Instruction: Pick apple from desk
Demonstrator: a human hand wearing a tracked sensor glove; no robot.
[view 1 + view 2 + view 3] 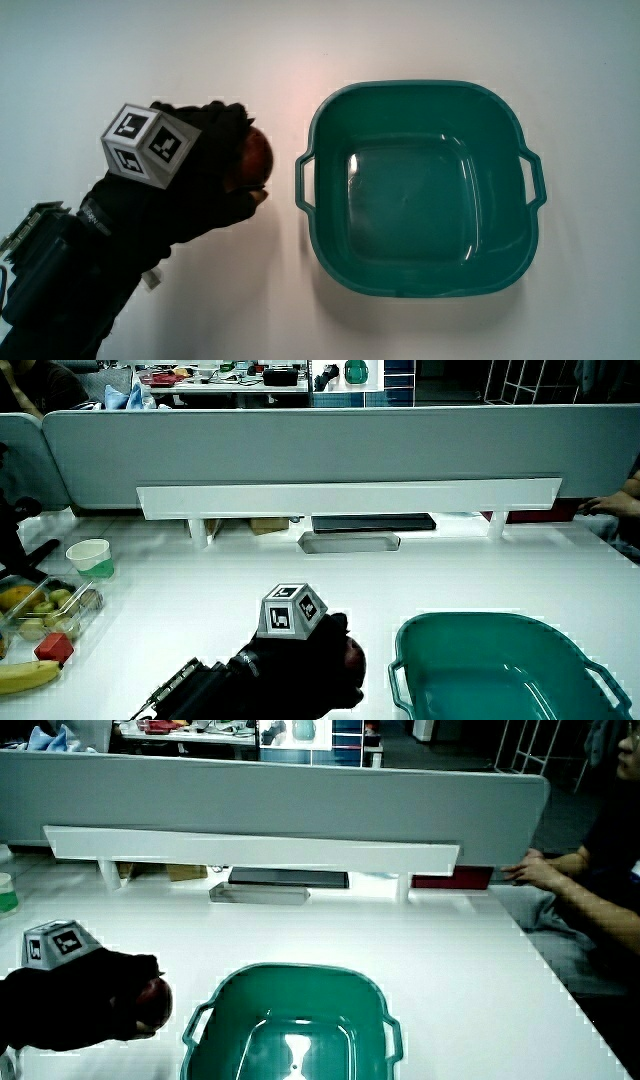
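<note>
A teal basin [420, 270] is seen holding only shallow clear water on the table [300, 60]; at its nine o'clock, a red apple [256, 156] is clasped in the hand [195, 185], whose grip is closed around it.

The hand [190, 185] wears black; its cube [148, 145] is white with black square markings. The apple [255, 160] looks dark red, perhaps brownish. The basin [420, 100] is teal, the table [100, 60] white.
</note>
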